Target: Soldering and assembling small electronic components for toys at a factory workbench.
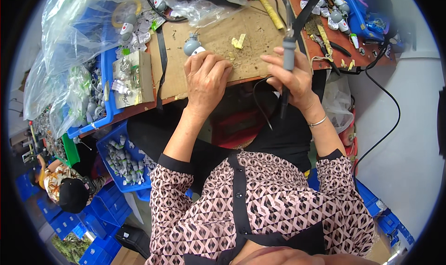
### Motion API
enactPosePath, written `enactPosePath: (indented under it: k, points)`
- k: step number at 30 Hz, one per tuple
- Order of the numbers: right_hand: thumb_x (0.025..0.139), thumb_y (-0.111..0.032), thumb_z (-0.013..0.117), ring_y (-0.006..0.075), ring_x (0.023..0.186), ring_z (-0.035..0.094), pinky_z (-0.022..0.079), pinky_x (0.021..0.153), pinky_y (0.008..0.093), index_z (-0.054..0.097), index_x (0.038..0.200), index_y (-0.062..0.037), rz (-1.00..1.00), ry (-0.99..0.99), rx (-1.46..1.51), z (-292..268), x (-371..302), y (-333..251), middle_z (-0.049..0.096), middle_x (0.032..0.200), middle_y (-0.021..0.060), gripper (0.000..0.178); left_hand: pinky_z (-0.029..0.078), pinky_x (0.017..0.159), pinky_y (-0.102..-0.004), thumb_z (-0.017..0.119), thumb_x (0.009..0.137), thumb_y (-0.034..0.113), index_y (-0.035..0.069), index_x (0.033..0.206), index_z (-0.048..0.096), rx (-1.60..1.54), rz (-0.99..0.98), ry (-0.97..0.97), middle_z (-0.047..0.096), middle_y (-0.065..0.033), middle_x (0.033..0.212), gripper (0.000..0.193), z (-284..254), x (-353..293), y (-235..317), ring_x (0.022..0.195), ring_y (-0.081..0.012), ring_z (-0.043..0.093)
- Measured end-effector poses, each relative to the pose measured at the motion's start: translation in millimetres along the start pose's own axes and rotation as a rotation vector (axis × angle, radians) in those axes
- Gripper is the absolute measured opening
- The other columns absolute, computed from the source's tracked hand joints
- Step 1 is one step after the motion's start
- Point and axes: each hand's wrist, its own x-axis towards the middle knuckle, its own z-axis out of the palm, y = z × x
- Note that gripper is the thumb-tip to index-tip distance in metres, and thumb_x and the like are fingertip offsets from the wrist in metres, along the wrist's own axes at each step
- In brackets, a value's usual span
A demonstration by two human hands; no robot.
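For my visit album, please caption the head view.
At a cardboard sheet, the left hand holds a grey-and-white part; the right hand, an apparent soldering iron.

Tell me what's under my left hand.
A grey-and-white part sticks out from beneath your left hand, over a cardboard sheet. The part's covered end, and anything else the hand hides, can't be seen.

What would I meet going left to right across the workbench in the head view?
Blue tray → beige box → black strap → left hand → yellow scrap → right hand → black-handled pliers.
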Motion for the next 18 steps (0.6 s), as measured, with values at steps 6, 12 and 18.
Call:
enactPosePath:
  k: [6,12,18]
  points:
    - [0.096,-0.039,0.066,0.0279,0.089,0.064,0.05,0.077,0.0373,0.059,0.132,-0.0087,0.095,0.044,-0.008,-20,26,32,0.065,0.084,0.0081,0.047,0.037,0.099,-0.04,0.075,0.079,0.014,0.015,0.091,0.068,-0.013,-0.019,0.0,0.064,0.0036,0.098,0.014,1,-2,0,0.109,-0.0208,0.056]
    - [0.092,-0.029,0.074,0.0335,0.095,0.061,0.05,0.082,0.041,0.063,0.116,-0.0073,0.085,0.136,-0.205,-15,44,66,0.064,0.096,0.0123,0.034,0.038,0.098,-0.0395,0.075,0.08,0.013,0.015,0.09,0.068,-0.041,0.003,0.018,0.065,0.0028,0.097,0.013,-2,-1,3,0.107,-0.0214,0.057]
    - [0.092,-0.013,0.073,0.0319,0.103,0.062,0.049,0.093,0.0396,0.066,0.109,-0.0066,0.132,0.315,-0.189,-8,58,77,0.066,0.104,0.0107,0.02,0.038,0.097,-0.0392,0.075,0.081,0.013,0.014,0.091,0.068,-0.004,-0.042,0.016,0.065,0.0026,0.097,0.012,-1,-6,2,0.106,-0.0211,0.058]
